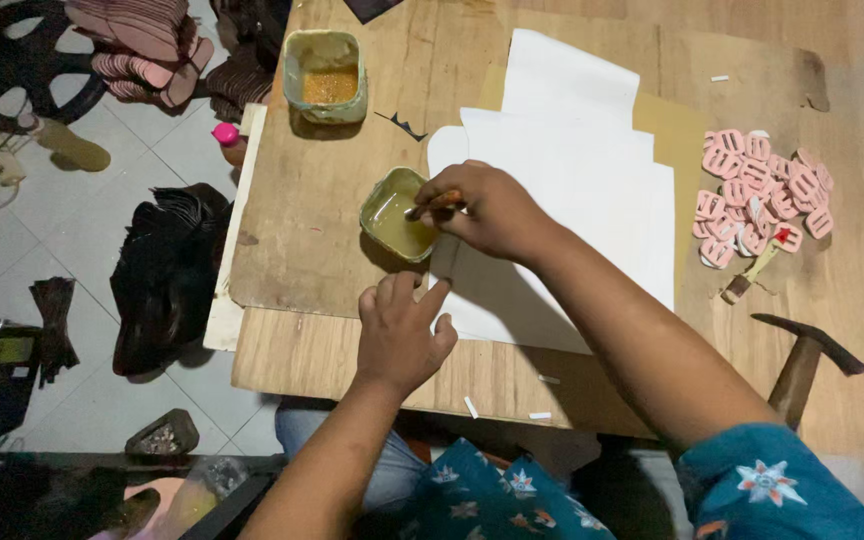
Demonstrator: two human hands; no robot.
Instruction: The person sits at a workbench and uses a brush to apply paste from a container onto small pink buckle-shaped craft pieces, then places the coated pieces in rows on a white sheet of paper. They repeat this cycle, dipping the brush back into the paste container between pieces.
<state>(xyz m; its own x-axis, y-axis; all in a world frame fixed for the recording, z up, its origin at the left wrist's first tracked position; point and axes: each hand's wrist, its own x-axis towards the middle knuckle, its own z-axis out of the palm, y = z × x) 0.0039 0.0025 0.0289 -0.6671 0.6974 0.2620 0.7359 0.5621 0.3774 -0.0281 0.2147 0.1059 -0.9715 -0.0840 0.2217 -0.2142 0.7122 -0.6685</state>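
Note:
My right hand (487,210) grips a small brush with an orange handle (442,202) and dips its tip into a small greenish tub of yellowish glue (394,214). My left hand (402,335) rests on the wooden board (322,240) just below the tub, its fingertips pressing down a narrow dark strip (444,258) that lies at the edge of the white sheets (582,170).
A second tub with orange glue (325,75) stands at the board's far left. A pile of pink buckles (760,195) and a small brush (757,265) lie to the right. A hammer (804,358) sits near the front right. Dark soles (167,275) lie on the tiled floor.

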